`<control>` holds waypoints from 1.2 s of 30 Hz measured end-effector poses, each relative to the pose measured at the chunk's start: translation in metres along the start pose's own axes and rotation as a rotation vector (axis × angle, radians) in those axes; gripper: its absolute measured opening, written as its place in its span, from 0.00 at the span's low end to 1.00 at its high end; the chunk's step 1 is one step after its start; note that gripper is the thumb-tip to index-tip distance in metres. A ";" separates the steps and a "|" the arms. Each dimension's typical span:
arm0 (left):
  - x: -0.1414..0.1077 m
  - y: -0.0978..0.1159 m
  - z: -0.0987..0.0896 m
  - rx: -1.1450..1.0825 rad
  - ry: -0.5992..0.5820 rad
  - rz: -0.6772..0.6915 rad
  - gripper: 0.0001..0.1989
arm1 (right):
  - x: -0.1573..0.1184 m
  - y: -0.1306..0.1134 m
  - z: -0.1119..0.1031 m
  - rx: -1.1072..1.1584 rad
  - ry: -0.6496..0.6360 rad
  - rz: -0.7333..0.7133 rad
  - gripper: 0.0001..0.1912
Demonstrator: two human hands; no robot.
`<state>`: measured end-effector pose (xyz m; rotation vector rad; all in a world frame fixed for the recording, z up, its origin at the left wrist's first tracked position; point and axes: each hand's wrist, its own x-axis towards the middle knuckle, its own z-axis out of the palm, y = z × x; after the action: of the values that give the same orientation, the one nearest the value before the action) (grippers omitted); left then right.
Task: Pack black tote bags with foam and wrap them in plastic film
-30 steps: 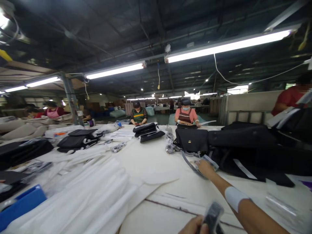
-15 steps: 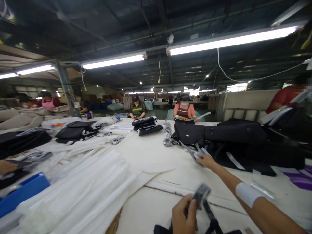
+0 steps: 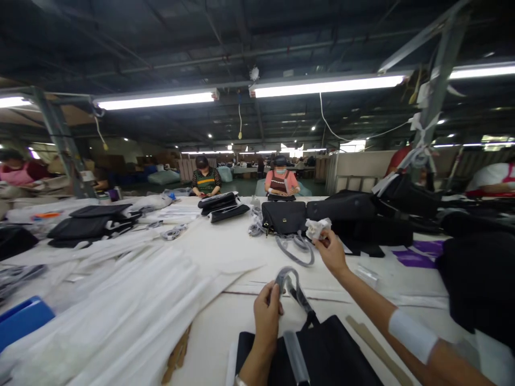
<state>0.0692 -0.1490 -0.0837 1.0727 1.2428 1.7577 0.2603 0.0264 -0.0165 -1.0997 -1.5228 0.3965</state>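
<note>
My left hand [image 3: 266, 311] is closed on the plastic-wrapped strap [image 3: 288, 272] of a black bag [image 3: 338, 348] lying at the table's near edge. A strip of clear wrap crosses the bag's top. Farther forward and to the right, my right hand [image 3: 333, 256] pinches a crumpled whitish wad [image 3: 317, 229], perhaps plastic or thin paper; its exact kind is unclear. Just beyond that hand lies another black bag [image 3: 285, 217] with a small metal clasp. A grey wrapped strap [image 3: 295, 257] loops from it onto the white tabletop.
White sheets [image 3: 132, 311] spread across the table's left side, beside a blue bin [image 3: 26, 321]. Stacked black bags [image 3: 223, 206] stand farther back. Purple pieces [image 3: 418, 254] and a dark bundle [image 3: 478, 284] lie right. Two co-workers sit across the table.
The view has turned rightward and down, showing more of the near bag. My right hand has come up from the strips by the far bag with the whitish wad. My left hand still grips the strap.
</note>
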 end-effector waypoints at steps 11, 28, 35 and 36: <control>-0.004 0.005 0.001 -0.146 -0.085 0.034 0.22 | -0.156 -0.068 -0.020 0.150 -0.751 0.027 0.20; -0.004 0.019 -0.012 0.016 0.002 0.078 0.21 | -0.192 -0.064 0.002 0.237 -0.838 0.092 0.18; -0.025 0.031 0.001 0.311 -0.166 0.295 0.13 | -0.187 -0.048 0.009 0.339 -0.459 0.413 0.16; -0.027 0.030 0.003 0.331 -0.180 0.300 0.12 | -0.187 -0.045 0.010 0.375 -0.438 0.435 0.15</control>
<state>0.0804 -0.1805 -0.0602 1.6446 1.3425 1.6550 0.2144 -0.1434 -0.0946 -1.0785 -1.4855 1.2377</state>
